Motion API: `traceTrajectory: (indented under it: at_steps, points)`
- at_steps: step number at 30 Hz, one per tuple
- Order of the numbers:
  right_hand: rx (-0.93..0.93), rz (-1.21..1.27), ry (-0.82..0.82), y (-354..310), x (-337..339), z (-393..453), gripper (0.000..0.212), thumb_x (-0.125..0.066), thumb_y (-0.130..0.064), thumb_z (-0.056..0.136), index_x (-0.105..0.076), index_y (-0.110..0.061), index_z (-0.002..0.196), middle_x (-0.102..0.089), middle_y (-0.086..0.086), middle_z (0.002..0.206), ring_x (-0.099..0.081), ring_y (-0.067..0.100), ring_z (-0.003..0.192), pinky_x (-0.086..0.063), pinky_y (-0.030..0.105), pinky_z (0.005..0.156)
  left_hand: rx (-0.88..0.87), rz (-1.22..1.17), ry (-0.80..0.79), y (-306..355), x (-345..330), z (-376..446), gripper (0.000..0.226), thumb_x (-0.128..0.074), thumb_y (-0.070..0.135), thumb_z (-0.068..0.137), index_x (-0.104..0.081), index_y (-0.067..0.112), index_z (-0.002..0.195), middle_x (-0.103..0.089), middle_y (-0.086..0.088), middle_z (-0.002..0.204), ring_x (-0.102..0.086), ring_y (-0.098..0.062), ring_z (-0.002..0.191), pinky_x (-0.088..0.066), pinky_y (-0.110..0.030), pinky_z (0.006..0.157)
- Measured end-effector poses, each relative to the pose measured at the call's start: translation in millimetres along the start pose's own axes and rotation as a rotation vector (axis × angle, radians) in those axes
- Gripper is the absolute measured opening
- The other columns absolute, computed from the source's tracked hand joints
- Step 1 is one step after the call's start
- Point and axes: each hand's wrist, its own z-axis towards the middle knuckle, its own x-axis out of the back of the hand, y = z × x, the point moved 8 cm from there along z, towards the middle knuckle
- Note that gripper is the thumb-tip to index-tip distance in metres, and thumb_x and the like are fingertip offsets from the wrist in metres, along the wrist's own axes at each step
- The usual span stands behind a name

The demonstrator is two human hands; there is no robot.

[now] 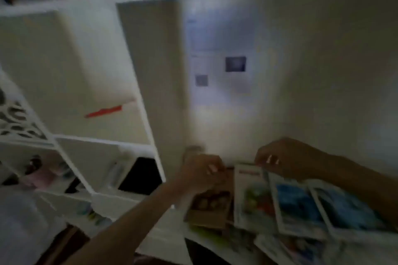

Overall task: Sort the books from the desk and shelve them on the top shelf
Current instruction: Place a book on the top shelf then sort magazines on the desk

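Domestic room, likely a study corner: white cubby shelving unit, papers taped to wall, picture books spread on desk.

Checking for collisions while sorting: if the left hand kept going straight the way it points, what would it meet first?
The left hand points up and away, toward the wall behind the desk. A small blurred pale object sits just beyond its knuckles and would probably be met first, though blur leaves depth uncertain.
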Motion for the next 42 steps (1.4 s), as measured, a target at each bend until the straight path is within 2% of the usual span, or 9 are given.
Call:
traceTrajectory:
  at_steps: [4, 7, 12, 16, 19, 22, 27, 34, 42]
  points:
    - [-0.579, 0.043, -0.163, 171.2, -114.9, -116.9, 0.031, -0.053, -0.036, 0.095, -0.058, -0.021, 0.122, -0.062, 0.0, 0.122, -0.06, 0.018, 0.104, -0.048, 0.026, 0.086, 0.066, -0.064, -0.328, 5.5, -163.6, 54.3, 0.025, -0.066, 0.025, 0.087, -0.065, 0.012, 0.108, -0.065, -0.004, 0.111, -0.061, -0.014, 0.102, -0.048, -0.024, 0.09]
    - [-0.819, 0.133, -0.186, 212.8, -167.0, -185.7, 0.042, -0.05, -0.04, 0.096, -0.047, -0.02, 0.133, -0.051, 0.005, 0.136, -0.052, 0.022, 0.12, -0.045, 0.031, 0.097, 0.085, -0.102, -0.577, 15.3, -256.2, 69.3, 0.054, -0.064, 0.037, 0.086, -0.045, 0.016, 0.133, -0.052, -0.009, 0.135, -0.054, -0.02, 0.117, -0.048, -0.032, 0.096]
    - [-1.002, 0.204, 0.004, 215.3, -219.8, -214.3, 0.056, -0.045, -0.051, 0.094, -0.032, -0.029, 0.145, -0.03, -0.005, 0.153, -0.033, 0.018, 0.138, -0.029, 0.037, 0.113, 0.286, 0.01, -0.676, -2.3, -335.3, 88.2, 0.104, -0.064, 0.052, 0.084, 0.004, 0.014, 0.152, -0.003, -0.013, 0.159, -0.014, -0.033, 0.145, -0.026, -0.044, 0.116]
    - [-1.117, -0.003, 0.087, 214.3, -216.8, -202.5, 0.043, -0.034, -0.053, 0.096, -0.044, -0.034, 0.133, -0.037, -0.005, 0.143, -0.039, 0.024, 0.127, -0.034, 0.046, 0.102, 0.508, -0.042, -0.54, -6.0, -351.7, 101.4, 0.122, -0.07, 0.061, 0.073, 0.012, 0.012, 0.149, 0.004, -0.022, 0.154, -0.003, -0.041, 0.143, -0.015, -0.05, 0.117]
    - [-1.205, -0.162, 0.22, 238.6, -189.1, -207.7, 0.04, -0.035, -0.053, 0.095, -0.049, -0.031, 0.126, -0.048, 0.001, 0.13, -0.044, 0.025, 0.119, -0.039, 0.044, 0.096, 0.711, -0.312, -0.366, -16.0, -352.7, 111.6, 0.077, -0.069, 0.029, 0.086, -0.017, 0.005, 0.138, -0.026, -0.023, 0.14, -0.039, -0.031, 0.122, -0.04, -0.037, 0.097]
    - [-1.384, 0.074, 0.31, 291.4, -180.1, -231.6, 0.074, -0.05, -0.063, 0.086, -0.032, -0.02, 0.143, -0.04, 0.007, 0.144, -0.037, 0.026, 0.133, -0.029, 0.048, 0.108, 0.739, -0.457, -0.289, -26.6, -359.6, 108.8, 0.043, -0.06, -0.002, 0.088, -0.037, 0.001, 0.125, -0.05, -0.011, 0.112, -0.049, -0.021, 0.091, -0.049, -0.033, 0.079]
    - [-1.308, 0.167, 0.131, 307.4, -215.6, -213.5, 0.095, -0.053, -0.072, 0.078, -0.019, -0.021, 0.149, -0.034, -0.001, 0.152, -0.031, 0.019, 0.141, -0.014, 0.049, 0.118, 0.725, -0.767, -0.204, -19.0, -366.0, 101.1, 0.054, -0.049, 0.0, 0.094, -0.033, 0.016, 0.143, -0.053, -0.009, 0.129, -0.053, -0.026, 0.113, -0.046, -0.046, 0.101]
    - [-1.244, 0.021, 0.035, 266.8, -233.4, -188.0, 0.103, -0.033, -0.086, 0.075, -0.001, -0.025, 0.152, -0.003, -0.003, 0.161, 0.001, 0.016, 0.149, -0.001, 0.059, 0.115, 0.528, -0.671, -0.139, 9.8, -351.1, 92.3, 0.084, -0.065, 0.015, 0.089, -0.007, 0.014, 0.15, -0.045, -0.003, 0.138, -0.049, -0.018, 0.12, -0.04, -0.021, 0.091]
    - [-1.134, 0.376, 0.292, 247.8, -208.6, -184.1, 0.071, -0.051, -0.057, 0.09, -0.025, -0.024, 0.148, -0.03, 0.002, 0.153, -0.027, 0.023, 0.142, -0.009, 0.048, 0.119, 0.62, -0.866, -0.009, 9.5, -326.0, 75.4, 0.074, -0.057, 0.006, 0.093, -0.016, 0.025, 0.151, -0.045, -0.005, 0.14, -0.048, -0.02, 0.117, -0.043, -0.039, 0.103]
